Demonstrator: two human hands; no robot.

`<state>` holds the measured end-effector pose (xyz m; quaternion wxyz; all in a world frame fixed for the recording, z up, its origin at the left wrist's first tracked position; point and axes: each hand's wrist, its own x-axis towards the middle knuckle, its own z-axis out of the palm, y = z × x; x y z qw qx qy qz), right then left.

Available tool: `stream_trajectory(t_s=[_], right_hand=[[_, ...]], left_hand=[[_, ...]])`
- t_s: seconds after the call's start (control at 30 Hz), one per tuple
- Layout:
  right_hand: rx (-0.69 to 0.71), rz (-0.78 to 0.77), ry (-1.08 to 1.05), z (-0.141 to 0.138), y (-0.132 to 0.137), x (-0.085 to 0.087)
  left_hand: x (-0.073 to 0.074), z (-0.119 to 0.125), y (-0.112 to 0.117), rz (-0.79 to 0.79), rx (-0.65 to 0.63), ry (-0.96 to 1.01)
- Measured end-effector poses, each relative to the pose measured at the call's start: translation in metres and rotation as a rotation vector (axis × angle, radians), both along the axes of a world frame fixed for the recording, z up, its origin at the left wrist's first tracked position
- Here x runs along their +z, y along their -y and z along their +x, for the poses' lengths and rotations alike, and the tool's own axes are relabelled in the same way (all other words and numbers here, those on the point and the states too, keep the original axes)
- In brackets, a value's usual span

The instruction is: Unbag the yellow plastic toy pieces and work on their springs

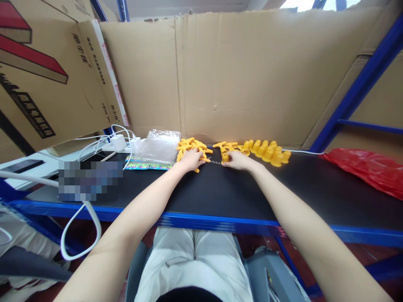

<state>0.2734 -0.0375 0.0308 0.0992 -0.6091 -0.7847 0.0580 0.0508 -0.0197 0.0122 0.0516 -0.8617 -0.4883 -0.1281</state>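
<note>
My left hand (190,160) lies on a heap of orange-yellow pronged plastic parts (192,147) at the far side of the black table (283,193), fingers curled around one of them. My right hand (239,160) pinches a small yellow cup-shaped piece (225,157). A thin metal spring (214,162) lies between the two hands. Right of my right hand stands a cluster of yellow cup pieces (267,152), with a few more pronged parts (229,146) behind the hand.
A clear plastic bag (159,147) over a colourful packet lies left of the heap. White chargers and cables (118,142) sit further left. A red plastic bag (368,170) rests at the right. Cardboard walls (239,75) close the back; blue shelf struts (362,84) stand right.
</note>
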Motion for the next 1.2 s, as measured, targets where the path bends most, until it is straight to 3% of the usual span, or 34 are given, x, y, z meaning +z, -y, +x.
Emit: stream_trajectory(t_s=[0.13, 0.27, 0.6, 1.2], right_hand=[[-0.037, 0.014, 0.165, 0.004, 0.006, 0.010], [-0.043, -0.023, 0.197, 0.005, 0.011, 0.016], [0.038, 0.033, 0.149, 0.003, 0.007, 0.014], [-0.011, 0.098, 0.248, 0.007, 0.006, 0.013]], left_hand=[[0.001, -0.002, -0.002, 0.015, 0.016, 0.029], [0.002, -0.003, -0.001, 0.032, 0.013, 0.064], [-0.001, -0.003, -0.005, 0.096, 0.004, 0.075], [0.009, 0.001, 0.005, 0.097, 0.001, 0.119]])
